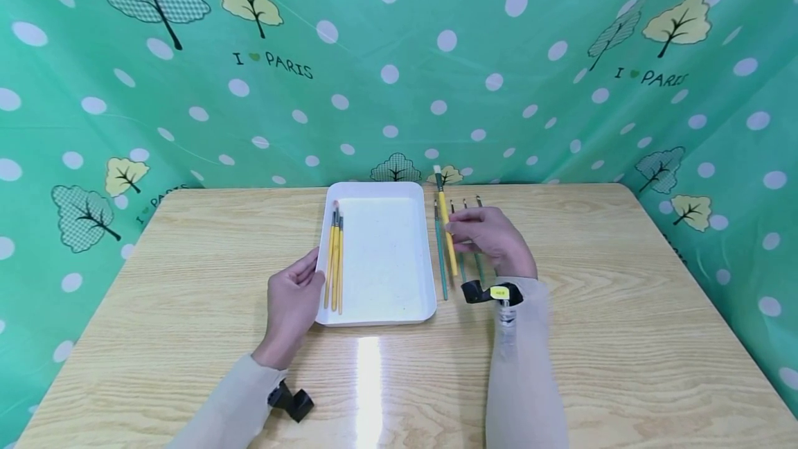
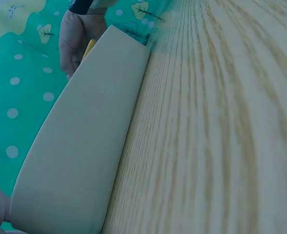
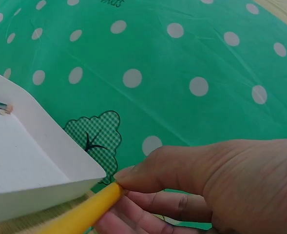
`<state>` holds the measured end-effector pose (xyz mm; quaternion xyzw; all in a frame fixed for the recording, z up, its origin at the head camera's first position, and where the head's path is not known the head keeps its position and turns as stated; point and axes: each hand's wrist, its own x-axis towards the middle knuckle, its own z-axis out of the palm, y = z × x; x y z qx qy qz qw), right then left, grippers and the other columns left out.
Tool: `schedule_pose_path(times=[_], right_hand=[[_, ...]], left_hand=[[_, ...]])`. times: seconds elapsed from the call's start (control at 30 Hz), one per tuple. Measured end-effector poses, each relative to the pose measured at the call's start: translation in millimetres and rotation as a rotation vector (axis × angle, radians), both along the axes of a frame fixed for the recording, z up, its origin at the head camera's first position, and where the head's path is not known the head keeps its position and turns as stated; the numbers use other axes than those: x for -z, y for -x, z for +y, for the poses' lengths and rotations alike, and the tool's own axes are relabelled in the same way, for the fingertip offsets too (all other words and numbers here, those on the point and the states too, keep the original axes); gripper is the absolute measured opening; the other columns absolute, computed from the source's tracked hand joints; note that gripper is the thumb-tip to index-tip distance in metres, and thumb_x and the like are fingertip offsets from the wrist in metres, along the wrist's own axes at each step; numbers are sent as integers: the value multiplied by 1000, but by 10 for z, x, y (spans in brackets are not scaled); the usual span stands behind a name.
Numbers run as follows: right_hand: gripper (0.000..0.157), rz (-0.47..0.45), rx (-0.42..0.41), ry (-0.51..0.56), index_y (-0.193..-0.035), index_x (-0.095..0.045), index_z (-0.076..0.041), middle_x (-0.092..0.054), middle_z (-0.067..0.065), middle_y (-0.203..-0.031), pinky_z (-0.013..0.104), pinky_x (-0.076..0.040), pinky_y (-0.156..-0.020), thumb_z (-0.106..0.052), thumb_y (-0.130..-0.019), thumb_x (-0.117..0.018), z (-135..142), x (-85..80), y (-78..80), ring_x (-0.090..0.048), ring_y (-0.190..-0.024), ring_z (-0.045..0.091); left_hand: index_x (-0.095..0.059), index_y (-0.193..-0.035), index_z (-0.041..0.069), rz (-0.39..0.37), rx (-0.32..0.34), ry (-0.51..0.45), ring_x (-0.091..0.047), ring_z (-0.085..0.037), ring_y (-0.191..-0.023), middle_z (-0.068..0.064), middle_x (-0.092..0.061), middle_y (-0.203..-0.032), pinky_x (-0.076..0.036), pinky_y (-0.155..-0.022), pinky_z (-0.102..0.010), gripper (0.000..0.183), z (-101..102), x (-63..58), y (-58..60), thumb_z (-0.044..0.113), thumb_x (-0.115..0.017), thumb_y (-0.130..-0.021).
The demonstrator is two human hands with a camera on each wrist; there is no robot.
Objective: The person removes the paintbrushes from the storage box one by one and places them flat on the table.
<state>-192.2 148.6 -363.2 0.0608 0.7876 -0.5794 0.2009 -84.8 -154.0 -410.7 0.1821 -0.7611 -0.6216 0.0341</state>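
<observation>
A white rectangular tray (image 1: 386,255) sits on the table, with yellow-handled paintbrushes (image 1: 337,262) lying lengthwise along its left side. At that side, my left hand (image 1: 293,303) holds the tray's rim, thumb at the edge; little of this hand shows in the left wrist view. My right hand (image 1: 489,238) pinches another yellow paintbrush (image 1: 446,227) between thumb and fingers, its pale bristles pointing away from me. This brush is just right of the tray, over several teal-handled paintbrushes (image 1: 441,255). The right hand partly covers those teal brushes.
A wood-grain table (image 1: 206,283) spreads out on both sides of the tray. Behind it hangs a green polka-dot cloth (image 1: 386,75) printed with trees, which also closes off the left and right sides.
</observation>
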Motion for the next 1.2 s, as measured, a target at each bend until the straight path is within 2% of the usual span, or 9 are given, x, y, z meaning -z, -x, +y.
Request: schedule_pose_path(times=[0.17, 0.43, 0.77, 1.2], right_hand=[[40, -3, 46, -36, -132, -63, 0, -65, 12, -116, 31, -64, -89, -17, -97, -70, 84, 20, -3, -66, -90, 17], [40, -27, 86, -38, -134, -61, 0, -63, 11, -118, 22, -63, -81, -17, -98, -68, 217, 49, 1, -64, -89, 15], [45, -28, 141, -82, -139, -59, -1, -62, 10, -121, 23, -63, -85, -20, -99, -66, 410, 73, -40, -63, -89, 12], [42, -33, 235, -168, -140, -60, -4, -60, 16, -130, 20, -61, -79, -19, -101, -63, 515, 82, -91, -61, -98, 18]], left_hand=[[-54, -146, 9, -1, 0, -4, -56, -23, -137, -15, -55, -149, -52, -103, -23, 47, -2, 1, -3, 5, -53, -100], [-54, -146, 8, 1, 2, -2, -56, -24, -136, -15, -55, -149, -52, -102, -23, 46, -4, 5, -4, 5, -52, -100], [-54, -146, 9, -5, -1, 4, -57, -24, -136, -15, -56, -149, -53, -102, -23, 46, 0, 0, 1, 5, -52, -100], [-54, -146, 8, -1, -1, -1, -57, -24, -136, -16, -55, -150, -53, -102, -23, 46, 3, 2, -1, 4, -52, -100]])
